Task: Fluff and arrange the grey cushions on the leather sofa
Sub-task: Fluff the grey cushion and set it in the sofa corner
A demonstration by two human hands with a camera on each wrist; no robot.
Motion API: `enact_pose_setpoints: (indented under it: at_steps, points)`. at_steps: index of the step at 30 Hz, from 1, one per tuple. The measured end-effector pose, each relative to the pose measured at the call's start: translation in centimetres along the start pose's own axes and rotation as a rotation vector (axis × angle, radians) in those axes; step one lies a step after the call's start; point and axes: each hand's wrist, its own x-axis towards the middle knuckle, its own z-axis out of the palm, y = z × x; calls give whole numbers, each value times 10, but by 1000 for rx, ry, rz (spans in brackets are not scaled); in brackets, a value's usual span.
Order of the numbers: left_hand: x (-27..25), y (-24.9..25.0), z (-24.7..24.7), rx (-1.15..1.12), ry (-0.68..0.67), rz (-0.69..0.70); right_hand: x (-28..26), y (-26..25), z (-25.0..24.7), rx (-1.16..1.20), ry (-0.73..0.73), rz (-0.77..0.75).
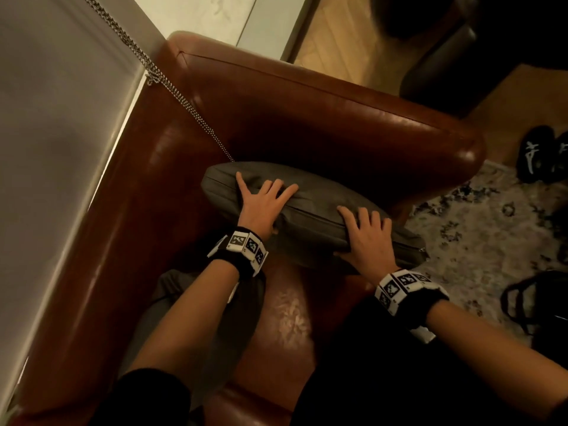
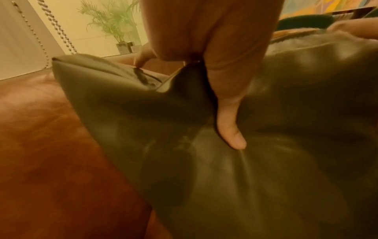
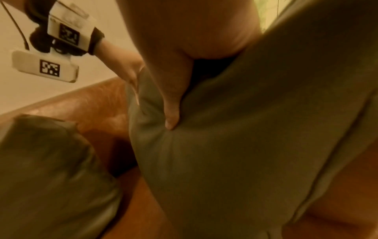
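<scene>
A grey cushion (image 1: 310,192) stands on edge on the seat of the brown leather sofa (image 1: 307,118), close to its armrest. My left hand (image 1: 261,201) grips the cushion's left part, fingers spread over the top edge. In the left wrist view the thumb (image 2: 231,129) digs into the near face of the cushion (image 2: 204,186). My right hand (image 1: 365,232) grips the right part, and its thumb (image 3: 171,114) dents the cushion (image 3: 225,161). A second grey cushion (image 1: 172,290) lies on the seat under my left forearm, also seen as the cushion (image 3: 51,169) at the lower left.
A bead chain (image 1: 172,84) hangs from the window blind across the sofa's back corner. Beyond the armrest lie a patterned rug (image 1: 479,235), black shoes (image 1: 541,155) and a black bag (image 1: 538,305). A dark armchair (image 1: 445,56) stands farther off.
</scene>
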Motion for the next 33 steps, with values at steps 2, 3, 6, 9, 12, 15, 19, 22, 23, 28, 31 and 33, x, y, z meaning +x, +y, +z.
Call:
enact_pose_setpoints:
  at_steps: [2, 3, 6, 9, 12, 15, 19, 22, 23, 28, 31, 33]
  points:
    - [2, -4, 3, -51, -65, 3, -1, 1, 1, -3, -64, 9]
    - [2, -10, 3, -80, -100, 29, -4, 5, 0, 21, -65, 1]
    - [-1, -42, -4, -234, -73, 8, -22, 35, -13, 208, 75, 99]
    - [-5, -79, -10, -512, 180, -429, -45, 79, -21, 519, -31, 433]
    - [-3, -98, -1, -708, 58, -662, -51, 93, -12, 951, -285, 626]
    - [2, -93, 2, -1008, 207, -650, -44, 78, -7, 1021, -63, 637]
    - [6, -93, -1, -1132, 460, -732, -42, 88, -12, 968, 330, 573]
    - [8, -84, 5, -1052, 377, -755, -47, 96, 1, 878, 296, 619]
    - [9, -80, 6, -1032, 348, -772, -48, 98, 9, 832, 267, 632]
    - [10, -79, 8, -843, 301, -796, -47, 100, 22, 647, 247, 604]
    - [17, -76, 1, -774, 331, -806, -23, 63, -2, 440, 420, 343]
    - [24, -70, -5, -762, 308, -816, 1, 21, -19, 439, 419, 128]
